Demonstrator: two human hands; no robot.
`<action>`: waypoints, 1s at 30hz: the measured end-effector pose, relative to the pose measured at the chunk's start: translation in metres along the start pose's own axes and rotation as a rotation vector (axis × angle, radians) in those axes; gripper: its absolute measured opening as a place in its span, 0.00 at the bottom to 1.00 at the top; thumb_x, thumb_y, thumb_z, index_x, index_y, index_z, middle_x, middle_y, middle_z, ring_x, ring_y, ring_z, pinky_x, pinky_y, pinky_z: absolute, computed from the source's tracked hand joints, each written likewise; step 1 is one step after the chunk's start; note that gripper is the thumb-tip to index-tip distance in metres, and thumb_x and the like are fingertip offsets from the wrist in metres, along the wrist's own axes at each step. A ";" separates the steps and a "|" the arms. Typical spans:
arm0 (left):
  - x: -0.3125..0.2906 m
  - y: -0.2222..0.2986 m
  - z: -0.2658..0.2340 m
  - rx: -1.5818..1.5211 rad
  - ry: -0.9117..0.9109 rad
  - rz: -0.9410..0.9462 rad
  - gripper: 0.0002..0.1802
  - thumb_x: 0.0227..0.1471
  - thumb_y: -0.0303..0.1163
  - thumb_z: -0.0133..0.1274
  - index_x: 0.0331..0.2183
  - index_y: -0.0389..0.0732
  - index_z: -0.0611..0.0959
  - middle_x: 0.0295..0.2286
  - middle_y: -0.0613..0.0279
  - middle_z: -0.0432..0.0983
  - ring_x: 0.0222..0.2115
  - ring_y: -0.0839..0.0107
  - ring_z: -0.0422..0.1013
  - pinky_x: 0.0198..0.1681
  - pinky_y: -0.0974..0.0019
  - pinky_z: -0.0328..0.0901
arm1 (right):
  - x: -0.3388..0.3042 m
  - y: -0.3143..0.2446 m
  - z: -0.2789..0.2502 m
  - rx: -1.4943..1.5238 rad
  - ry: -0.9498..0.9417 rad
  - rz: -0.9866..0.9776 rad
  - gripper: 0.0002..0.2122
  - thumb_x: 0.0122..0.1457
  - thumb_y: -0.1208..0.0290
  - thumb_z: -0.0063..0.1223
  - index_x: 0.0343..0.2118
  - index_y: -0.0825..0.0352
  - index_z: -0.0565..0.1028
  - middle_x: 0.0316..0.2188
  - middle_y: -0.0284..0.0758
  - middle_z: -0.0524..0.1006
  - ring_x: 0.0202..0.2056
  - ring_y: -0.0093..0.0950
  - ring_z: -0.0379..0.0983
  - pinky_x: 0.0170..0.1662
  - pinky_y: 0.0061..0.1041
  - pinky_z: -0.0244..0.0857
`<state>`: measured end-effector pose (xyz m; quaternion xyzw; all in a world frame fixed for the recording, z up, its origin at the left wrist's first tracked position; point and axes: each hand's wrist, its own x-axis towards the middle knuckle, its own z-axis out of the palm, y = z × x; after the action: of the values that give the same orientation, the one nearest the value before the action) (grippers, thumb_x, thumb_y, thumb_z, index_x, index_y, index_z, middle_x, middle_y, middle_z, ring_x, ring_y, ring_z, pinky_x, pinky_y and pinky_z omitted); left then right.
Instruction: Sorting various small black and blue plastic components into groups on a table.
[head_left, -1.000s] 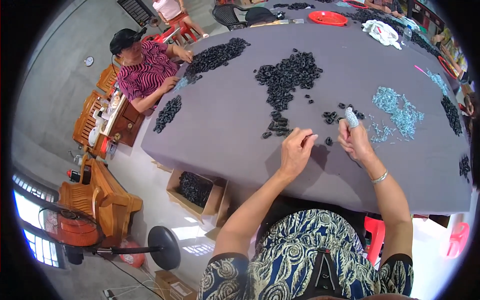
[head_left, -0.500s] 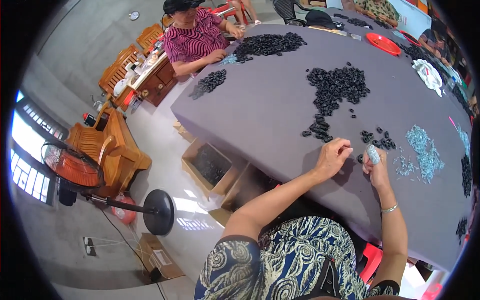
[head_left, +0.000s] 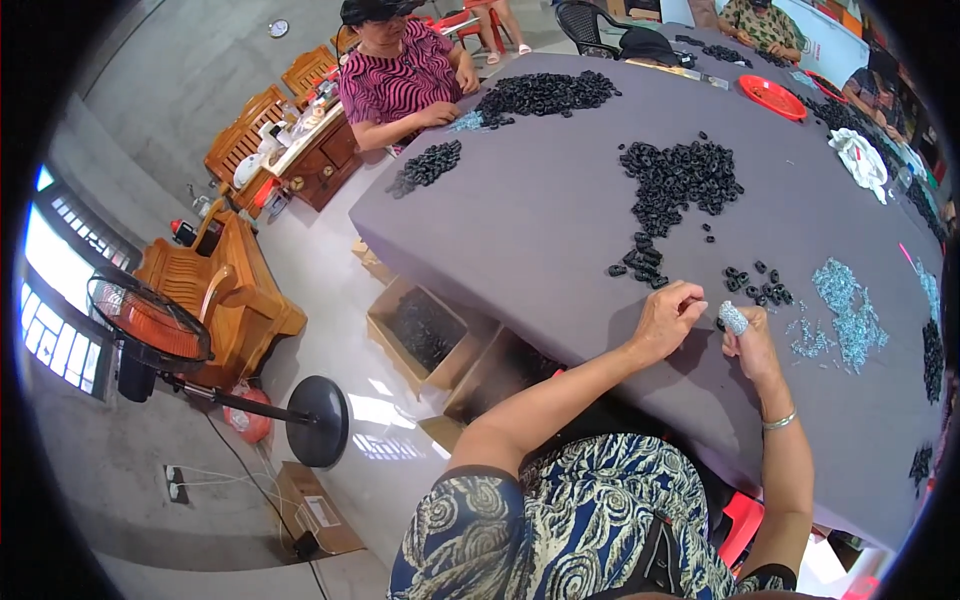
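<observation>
My left hand [head_left: 668, 322] is over the table's near edge, its fingers bent and the thumb pressed near the index finger. Anything in that pinch is too small to make out. Close beside it, my right hand [head_left: 752, 345] is closed around a small black ring-like piece [head_left: 720, 325], mostly hidden by the fingers. A pale, speckled cover [head_left: 734, 319] wraps one of its fingers. Several loose black pieces [head_left: 770, 293] lie just beyond the right hand. To their right is a scatter of small light-blue clear bits [head_left: 852, 312].
A large heap of black pieces [head_left: 685, 180] lies mid-table on the grey cloth [head_left: 500, 240]. Another person [head_left: 410, 85] works at the far left beside more heaps. A red tray [head_left: 772, 97] and white cloth [head_left: 858, 160] are far right. Cardboard boxes [head_left: 415, 335] and a fan [head_left: 150, 330] stand left.
The covered finger of my right hand has tilted and shifted slightly left, toward my left hand. My left hand is nearly unmoved. The whole view has shifted a little.
</observation>
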<state>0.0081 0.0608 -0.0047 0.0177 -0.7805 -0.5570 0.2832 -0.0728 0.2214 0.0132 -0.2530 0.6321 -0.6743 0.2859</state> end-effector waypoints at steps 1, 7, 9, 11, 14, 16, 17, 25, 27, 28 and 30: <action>0.000 0.000 0.000 -0.009 0.000 -0.016 0.07 0.48 0.26 0.54 0.31 0.34 0.77 0.23 0.57 0.71 0.23 0.68 0.69 0.27 0.67 0.64 | 0.000 -0.001 0.000 0.007 0.004 0.008 0.22 0.60 0.63 0.51 0.10 0.63 0.61 0.08 0.24 0.58 0.11 0.13 0.51 0.14 0.16 0.45; 0.000 -0.003 -0.001 -0.051 0.016 -0.041 0.06 0.49 0.26 0.54 0.31 0.34 0.77 0.24 0.61 0.72 0.22 0.75 0.67 0.26 0.70 0.63 | -0.002 -0.004 -0.003 0.024 0.047 0.024 0.21 0.60 0.62 0.51 0.11 0.61 0.62 0.09 0.22 0.58 0.11 0.12 0.50 0.14 0.15 0.42; 0.001 -0.004 0.000 -0.057 0.019 -0.025 0.06 0.50 0.26 0.54 0.31 0.33 0.78 0.23 0.65 0.71 0.21 0.81 0.66 0.25 0.73 0.62 | -0.002 -0.002 -0.007 -0.023 0.084 -0.040 0.21 0.59 0.62 0.51 0.11 0.61 0.63 0.09 0.22 0.58 0.12 0.12 0.51 0.15 0.15 0.42; 0.001 -0.003 0.003 -0.085 0.016 -0.033 0.06 0.51 0.27 0.54 0.31 0.34 0.78 0.23 0.66 0.71 0.21 0.81 0.65 0.24 0.74 0.62 | -0.002 -0.003 -0.008 -0.072 0.127 -0.107 0.20 0.59 0.62 0.51 0.12 0.61 0.63 0.10 0.21 0.58 0.13 0.12 0.51 0.15 0.15 0.42; 0.000 -0.005 0.003 -0.202 0.024 -0.095 0.07 0.53 0.30 0.53 0.32 0.36 0.79 0.21 0.69 0.71 0.19 0.83 0.65 0.22 0.77 0.61 | -0.002 -0.014 -0.003 -0.245 0.198 -0.150 0.19 0.58 0.64 0.50 0.12 0.61 0.63 0.11 0.20 0.59 0.14 0.11 0.52 0.17 0.17 0.43; 0.002 0.002 -0.001 -0.287 -0.025 -0.208 0.07 0.55 0.31 0.52 0.32 0.37 0.79 0.18 0.70 0.71 0.18 0.84 0.65 0.19 0.78 0.60 | 0.002 -0.012 0.000 -0.232 0.220 -0.124 0.18 0.58 0.66 0.50 0.12 0.62 0.63 0.12 0.21 0.60 0.16 0.11 0.52 0.18 0.17 0.44; 0.001 0.010 -0.001 -0.305 -0.016 -0.244 0.09 0.56 0.34 0.50 0.30 0.39 0.79 0.16 0.71 0.69 0.14 0.85 0.64 0.15 0.79 0.57 | 0.004 -0.008 -0.003 -0.257 0.196 -0.194 0.18 0.57 0.68 0.52 0.13 0.64 0.63 0.12 0.21 0.60 0.18 0.12 0.52 0.20 0.18 0.46; 0.003 0.012 -0.004 -0.370 -0.041 -0.322 0.17 0.59 0.38 0.47 0.20 0.41 0.70 0.11 0.72 0.62 0.08 0.84 0.57 0.09 0.78 0.50 | 0.007 0.001 -0.004 -0.379 0.171 -0.343 0.20 0.55 0.69 0.57 0.14 0.67 0.59 0.13 0.22 0.56 0.20 0.13 0.49 0.21 0.20 0.45; 0.001 0.010 -0.002 -0.398 -0.021 -0.336 0.18 0.59 0.38 0.47 0.19 0.42 0.70 0.10 0.73 0.61 0.08 0.85 0.56 0.09 0.78 0.49 | 0.006 0.004 -0.003 -0.388 0.157 -0.340 0.20 0.55 0.68 0.58 0.14 0.68 0.58 0.13 0.24 0.54 0.20 0.14 0.48 0.21 0.21 0.45; 0.000 0.008 -0.002 -0.427 0.006 -0.349 0.19 0.59 0.39 0.47 0.18 0.42 0.69 0.10 0.74 0.59 0.07 0.85 0.55 0.09 0.77 0.49 | 0.006 0.003 -0.002 -0.387 0.162 -0.339 0.20 0.55 0.68 0.58 0.14 0.68 0.58 0.13 0.24 0.54 0.20 0.14 0.48 0.21 0.21 0.45; 0.001 0.004 -0.001 -0.374 0.032 -0.324 0.21 0.58 0.39 0.49 0.16 0.41 0.67 0.11 0.74 0.58 0.11 0.85 0.54 0.12 0.75 0.49 | 0.005 0.000 0.000 -0.515 0.169 -0.370 0.20 0.53 0.68 0.59 0.15 0.69 0.58 0.13 0.27 0.52 0.20 0.15 0.47 0.20 0.23 0.45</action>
<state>0.0088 0.0607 0.0001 0.0989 -0.6463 -0.7294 0.2010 -0.0763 0.2176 0.0136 -0.3708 0.7467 -0.5513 0.0315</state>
